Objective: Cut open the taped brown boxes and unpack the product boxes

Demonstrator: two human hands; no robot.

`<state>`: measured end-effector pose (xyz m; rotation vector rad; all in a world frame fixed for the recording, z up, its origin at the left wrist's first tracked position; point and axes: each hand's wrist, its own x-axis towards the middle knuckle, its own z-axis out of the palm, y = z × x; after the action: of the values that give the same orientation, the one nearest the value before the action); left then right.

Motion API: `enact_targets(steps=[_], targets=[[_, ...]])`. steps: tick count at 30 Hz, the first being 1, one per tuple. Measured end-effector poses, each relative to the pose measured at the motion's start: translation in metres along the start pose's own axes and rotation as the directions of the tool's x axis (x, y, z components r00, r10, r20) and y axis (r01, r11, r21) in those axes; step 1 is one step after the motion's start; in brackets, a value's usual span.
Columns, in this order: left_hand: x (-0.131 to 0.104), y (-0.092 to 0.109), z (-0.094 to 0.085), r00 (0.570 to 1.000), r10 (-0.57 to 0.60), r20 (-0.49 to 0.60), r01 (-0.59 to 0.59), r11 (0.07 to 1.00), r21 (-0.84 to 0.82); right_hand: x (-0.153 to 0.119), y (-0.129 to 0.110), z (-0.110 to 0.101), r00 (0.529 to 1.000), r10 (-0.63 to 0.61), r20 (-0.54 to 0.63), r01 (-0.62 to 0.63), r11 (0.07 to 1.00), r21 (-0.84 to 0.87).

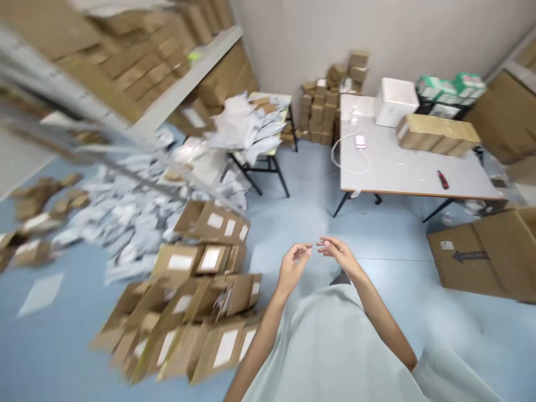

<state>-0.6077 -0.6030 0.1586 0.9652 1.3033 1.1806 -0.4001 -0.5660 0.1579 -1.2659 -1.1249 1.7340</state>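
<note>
Both bare hands are held up in front of my body, above the blue floor (310, 215). My left hand (293, 265) has its fingers loosely bent towards the thumb, with a gap between them, and I see nothing in it. My right hand (340, 255) reaches in from the other side, its fingers stretched out and apart, holding nothing visible. The fingertips of the two hands face each other across a small gap. Nearest to my left hand stand open cardboard boxes (240, 293) with white labels, on the floor.
A white table (381, 173) at the right bears a white box (397, 102), a long carton (435, 134) and a red tool (443, 180). A large carton (481, 254) lies right. Left are shelves (188, 84), scattered pale packets (129, 206) and a piled stool (272, 151).
</note>
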Motion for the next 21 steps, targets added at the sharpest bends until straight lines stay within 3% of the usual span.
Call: enact_targets(steps=[3, 6, 10, 13, 18, 21], targets=[[0.036, 0.018, 0.072, 0.995, -0.008, 0.1, 0.001, 0.998, 0.067, 0.005, -0.021, -0.073, 0.995, -0.051, -0.084, 0.056, 0.997, 0.062], [0.075, 0.021, 0.158, 0.972, -0.058, 0.229, 0.04, 0.996, 0.083, 0.011, -0.046, -0.156, 0.981, -0.108, -0.164, 0.122, 0.99, 0.077], [0.117, 0.029, 0.28, 0.904, -0.098, 0.417, 0.067, 0.994, 0.089, -0.004, -0.077, -0.259, 0.936, -0.167, -0.309, 0.2, 0.977, 0.078], [0.144, 0.042, 0.36, 0.838, -0.116, 0.534, 0.074, 0.992, 0.1, -0.021, -0.091, -0.317, 0.884, -0.172, -0.435, 0.242, 0.964, 0.111], [0.194, 0.052, 0.457, 0.696, -0.132, 0.706, 0.07, 0.991, 0.116, -0.017, -0.098, -0.388, 0.8, -0.134, -0.585, 0.274, 0.949, 0.156], [0.229, 0.046, 0.505, 0.651, -0.131, 0.748, 0.059, 0.991, 0.122, 0.005, -0.097, -0.431, 0.778, -0.111, -0.619, 0.265, 0.951, 0.162]])
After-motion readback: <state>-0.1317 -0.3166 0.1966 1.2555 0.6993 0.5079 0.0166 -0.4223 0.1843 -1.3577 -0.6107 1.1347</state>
